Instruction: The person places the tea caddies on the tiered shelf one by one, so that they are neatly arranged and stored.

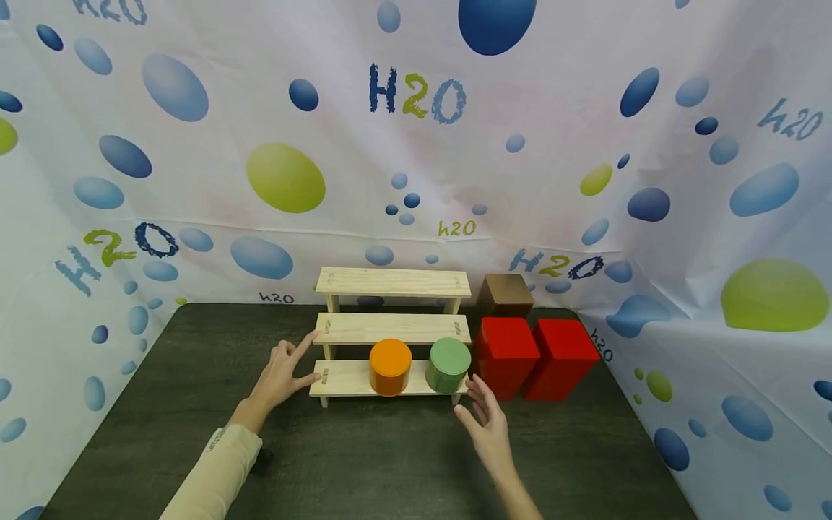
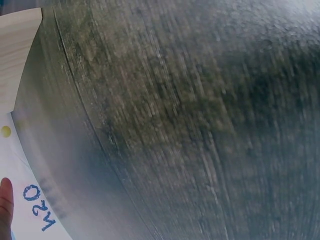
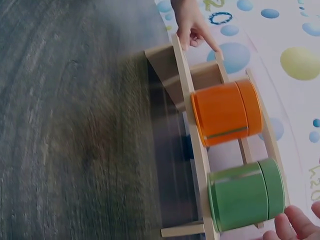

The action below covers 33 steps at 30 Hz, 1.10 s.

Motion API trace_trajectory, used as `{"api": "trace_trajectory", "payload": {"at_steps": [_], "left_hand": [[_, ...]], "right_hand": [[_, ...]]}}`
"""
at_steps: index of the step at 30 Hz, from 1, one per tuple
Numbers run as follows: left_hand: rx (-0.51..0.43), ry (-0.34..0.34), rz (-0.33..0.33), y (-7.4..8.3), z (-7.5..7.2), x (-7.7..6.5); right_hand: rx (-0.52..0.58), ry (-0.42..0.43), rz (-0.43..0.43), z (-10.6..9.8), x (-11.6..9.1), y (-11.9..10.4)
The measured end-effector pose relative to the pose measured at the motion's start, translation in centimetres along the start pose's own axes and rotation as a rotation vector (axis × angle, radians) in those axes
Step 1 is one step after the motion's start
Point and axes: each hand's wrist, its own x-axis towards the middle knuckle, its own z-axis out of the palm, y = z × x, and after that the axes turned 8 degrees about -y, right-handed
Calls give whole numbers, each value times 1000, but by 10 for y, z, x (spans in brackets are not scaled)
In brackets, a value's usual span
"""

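Observation:
A three-step wooden shelf (image 1: 383, 328) stands at the back of the table. On its lowest step sit an orange lidded canister (image 1: 390, 370) and, to the right, a green lidded canister (image 1: 448, 367). My left hand (image 1: 276, 374) is at the shelf's left end, index fingertip at the middle step and thumb at the lowest one. Beside the shelf's right end is my right hand (image 1: 489, 432), fingers spread and holding nothing. In the right wrist view its fingertips (image 3: 295, 220) come close to the lid of the green canister (image 3: 245, 195).
Two red boxes (image 1: 507, 357) stand right of the shelf, close to the right hand. Behind them is a brown box (image 1: 505, 292). A white sheet (image 1: 416, 173) printed with blue and green spots hangs behind the dark table (image 1: 364, 462) and along its sides.

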Motion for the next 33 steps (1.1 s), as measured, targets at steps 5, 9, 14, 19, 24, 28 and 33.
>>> {"api": "trace_trajectory", "payload": {"at_steps": [5, 9, 14, 19, 24, 28, 33], "left_hand": [[4, 4, -3, -1, 0, -2], [-9, -9, -11, -1, -1, -3], [-21, -21, -18, -1, -1, -2], [-3, -13, -7, -1, 0, -2], [-10, -15, 4, 0, -1, -1], [-9, -18, -1, 1, -2, 0], [-6, -14, 7, 1, -2, 0]], "right_hand": [[-2, 95, 32, -8, 2, 1], [-27, 141, 36, -14, 3, 3], [-91, 155, 18, -20, 3, 6], [-116, 206, -5, -24, 4, 8], [-126, 271, 0, -30, 6, 11], [-116, 294, 5, -34, 7, 12], [-108, 311, 10, -36, 9, 14]]}}
